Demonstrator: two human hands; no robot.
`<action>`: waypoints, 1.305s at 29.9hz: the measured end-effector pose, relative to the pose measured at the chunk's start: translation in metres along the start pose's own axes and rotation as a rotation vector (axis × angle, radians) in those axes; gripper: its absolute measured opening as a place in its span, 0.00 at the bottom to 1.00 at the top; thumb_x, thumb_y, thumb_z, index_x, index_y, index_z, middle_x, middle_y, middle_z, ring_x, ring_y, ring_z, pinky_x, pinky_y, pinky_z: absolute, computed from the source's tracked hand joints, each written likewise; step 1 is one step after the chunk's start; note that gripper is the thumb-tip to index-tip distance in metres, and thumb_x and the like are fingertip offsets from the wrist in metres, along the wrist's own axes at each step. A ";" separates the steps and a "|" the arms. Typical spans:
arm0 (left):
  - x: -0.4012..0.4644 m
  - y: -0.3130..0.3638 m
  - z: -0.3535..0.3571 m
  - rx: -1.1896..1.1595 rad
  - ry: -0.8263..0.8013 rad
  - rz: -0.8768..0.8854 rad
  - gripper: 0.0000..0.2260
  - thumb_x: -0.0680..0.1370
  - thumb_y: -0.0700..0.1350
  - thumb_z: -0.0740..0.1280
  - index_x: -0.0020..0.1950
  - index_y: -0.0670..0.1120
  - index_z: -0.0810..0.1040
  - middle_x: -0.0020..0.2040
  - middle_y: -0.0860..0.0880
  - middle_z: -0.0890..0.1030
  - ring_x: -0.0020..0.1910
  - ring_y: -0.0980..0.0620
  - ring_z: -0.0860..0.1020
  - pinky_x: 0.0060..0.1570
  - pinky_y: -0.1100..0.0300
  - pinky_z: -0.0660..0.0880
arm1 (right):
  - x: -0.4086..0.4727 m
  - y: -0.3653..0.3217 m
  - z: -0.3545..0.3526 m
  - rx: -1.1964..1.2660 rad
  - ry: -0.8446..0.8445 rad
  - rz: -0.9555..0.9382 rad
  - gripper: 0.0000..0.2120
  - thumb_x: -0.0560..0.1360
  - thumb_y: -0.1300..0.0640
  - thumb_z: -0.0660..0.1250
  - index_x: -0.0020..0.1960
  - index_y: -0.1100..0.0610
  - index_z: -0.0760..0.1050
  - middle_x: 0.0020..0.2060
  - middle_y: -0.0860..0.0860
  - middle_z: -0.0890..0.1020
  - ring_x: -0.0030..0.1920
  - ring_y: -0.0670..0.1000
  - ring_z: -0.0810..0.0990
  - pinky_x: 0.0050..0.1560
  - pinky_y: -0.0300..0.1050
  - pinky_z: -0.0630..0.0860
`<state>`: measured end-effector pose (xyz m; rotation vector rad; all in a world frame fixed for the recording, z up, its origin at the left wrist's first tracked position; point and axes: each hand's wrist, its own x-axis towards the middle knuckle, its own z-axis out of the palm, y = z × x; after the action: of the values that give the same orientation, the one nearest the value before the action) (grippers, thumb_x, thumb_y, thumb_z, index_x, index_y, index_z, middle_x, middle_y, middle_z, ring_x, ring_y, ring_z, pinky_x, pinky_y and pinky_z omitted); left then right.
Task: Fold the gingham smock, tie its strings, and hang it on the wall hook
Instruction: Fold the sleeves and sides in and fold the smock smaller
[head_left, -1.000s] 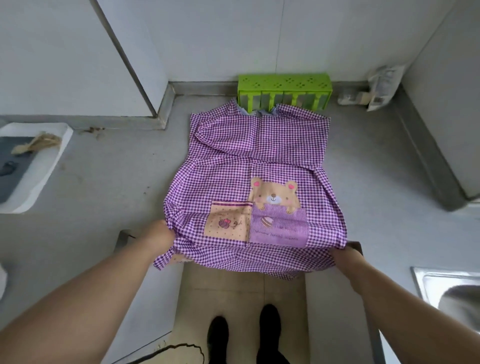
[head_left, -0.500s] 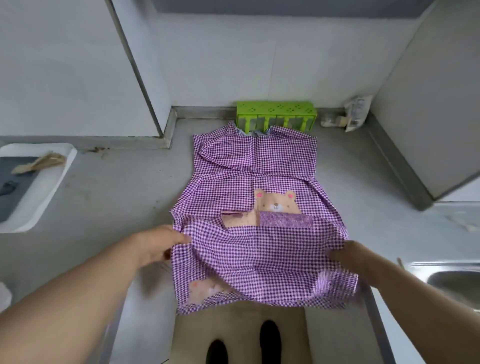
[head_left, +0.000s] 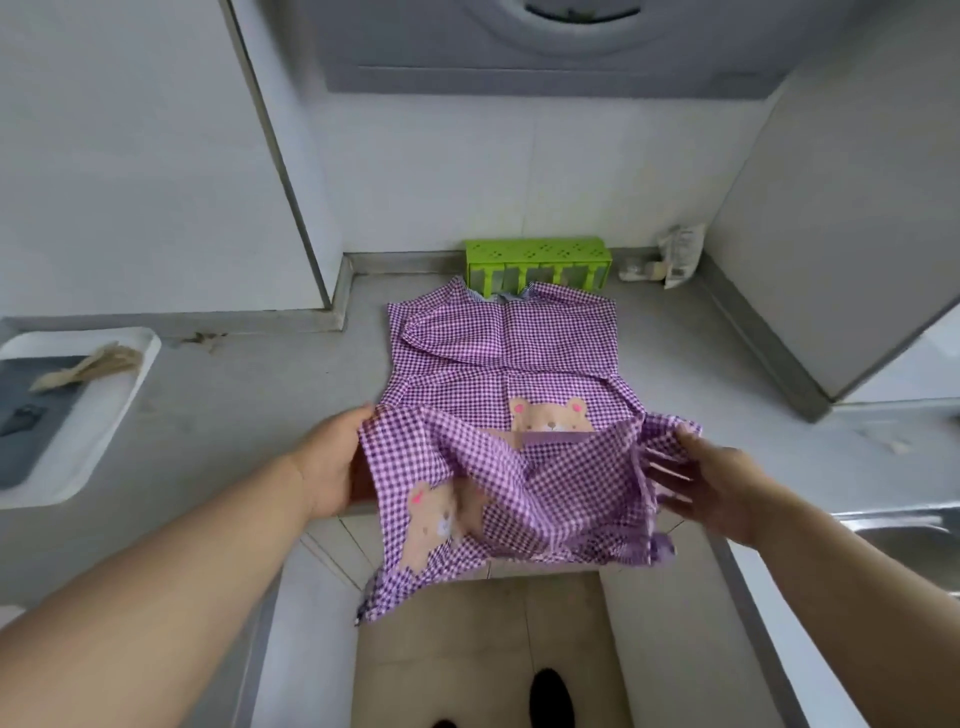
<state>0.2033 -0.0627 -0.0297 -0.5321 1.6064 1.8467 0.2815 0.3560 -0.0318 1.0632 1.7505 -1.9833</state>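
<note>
The first fold looks to be only underway: the gingham smock (head_left: 498, 353) lies flat on the grey counter (head_left: 249, 395) with its collar toward the wall, while its lower hem is lifted and carried up over the bear patch, so the fold is not yet laid down; tying the strings and hanging it are, by my reading, all still to come, and no strings or wall hook can be made out here. At far left a white tray (head_left: 122, 410) holds a dark grey mat with a tan, frayed bundle resting across its upper edge. The left hand (head_left: 332, 467) grips the raised hem's left corner, fingers curled behind the cloth. At the back, the green slotted rack (head_left: 537, 254) touches the collar; its contents cannot be told. The right hand (head_left: 711, 480) is blurred, fingers spread at the hem's right edge; whether it pinches the cloth I cannot tell. At far right, a steel sink (head_left: 904, 535) edge shows, contents hidden.
</note>
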 end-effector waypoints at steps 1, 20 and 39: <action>-0.003 -0.001 0.002 -0.025 -0.036 -0.045 0.29 0.82 0.64 0.63 0.68 0.41 0.81 0.67 0.36 0.82 0.64 0.37 0.82 0.67 0.39 0.75 | 0.000 0.002 0.003 -0.044 0.008 0.020 0.18 0.85 0.44 0.61 0.61 0.56 0.80 0.55 0.54 0.87 0.59 0.55 0.84 0.68 0.57 0.75; 0.003 0.013 0.058 0.503 0.383 0.419 0.04 0.84 0.43 0.65 0.51 0.49 0.79 0.50 0.45 0.84 0.48 0.43 0.83 0.43 0.52 0.79 | -0.040 -0.017 0.054 -0.335 0.087 -0.397 0.13 0.81 0.71 0.57 0.50 0.59 0.78 0.45 0.61 0.85 0.40 0.56 0.85 0.52 0.61 0.83; -0.008 0.043 0.055 2.110 0.092 0.875 0.02 0.76 0.44 0.64 0.47 0.51 0.74 0.50 0.53 0.70 0.53 0.51 0.69 0.66 0.51 0.70 | -0.022 -0.009 0.027 -1.590 0.013 -1.463 0.07 0.78 0.57 0.70 0.56 0.51 0.81 0.56 0.48 0.82 0.52 0.54 0.78 0.55 0.53 0.78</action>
<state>0.1847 -0.0132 0.0168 1.1246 2.8387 -0.3675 0.2815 0.3267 -0.0108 -0.9427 3.2201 -0.0485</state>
